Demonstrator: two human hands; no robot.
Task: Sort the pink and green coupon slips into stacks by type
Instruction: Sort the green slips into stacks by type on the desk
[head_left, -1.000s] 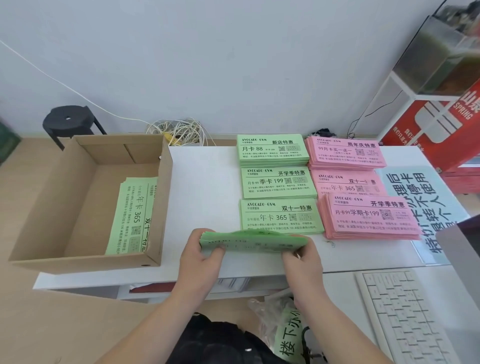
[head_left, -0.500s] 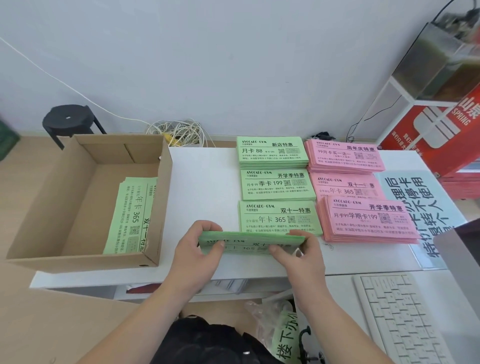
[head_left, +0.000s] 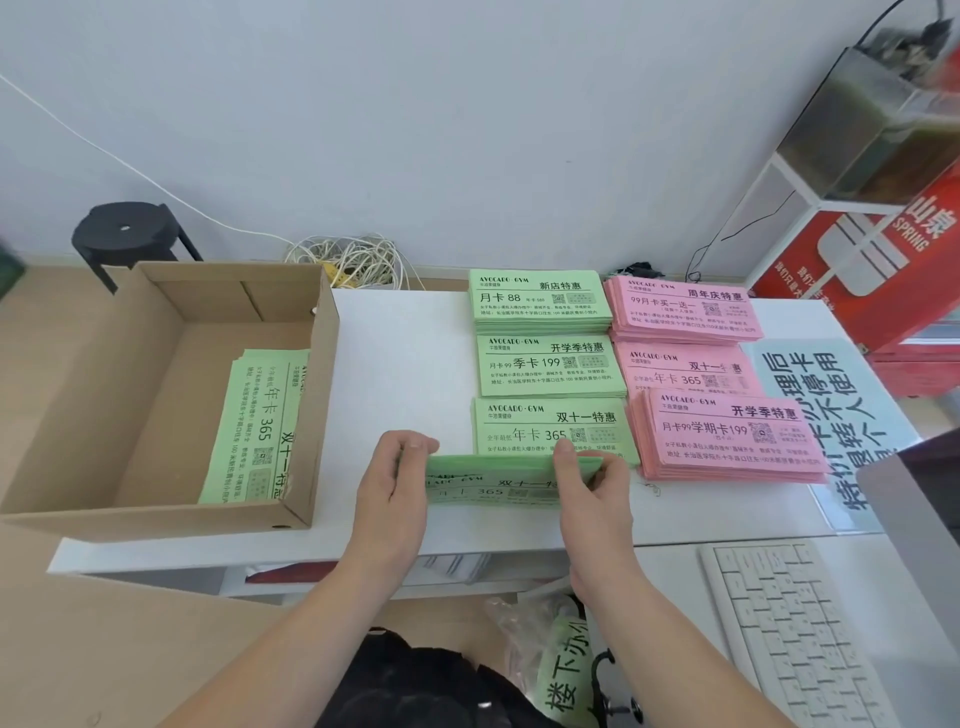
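An open cardboard box (head_left: 156, 410) sits at the left end of the white tabletop (head_left: 405, 364). Beyond it stand a black stool (head_left: 124, 234) and tangled white cables (head_left: 353, 260). A white keyboard (head_left: 795, 634) lies near right, and a red carton (head_left: 872, 270) stands far right.

left hand (head_left: 395, 483): bare, short nails | right hand (head_left: 592, 499): bare, like the arm behind it | clothing: black garment (head_left: 415, 680), creased soft fabric, showing below the near edge of the white table (head_left: 405, 353)

Green bundle (head_left: 493, 486), edge-on 1 second ago, now with printed face toward the camera.
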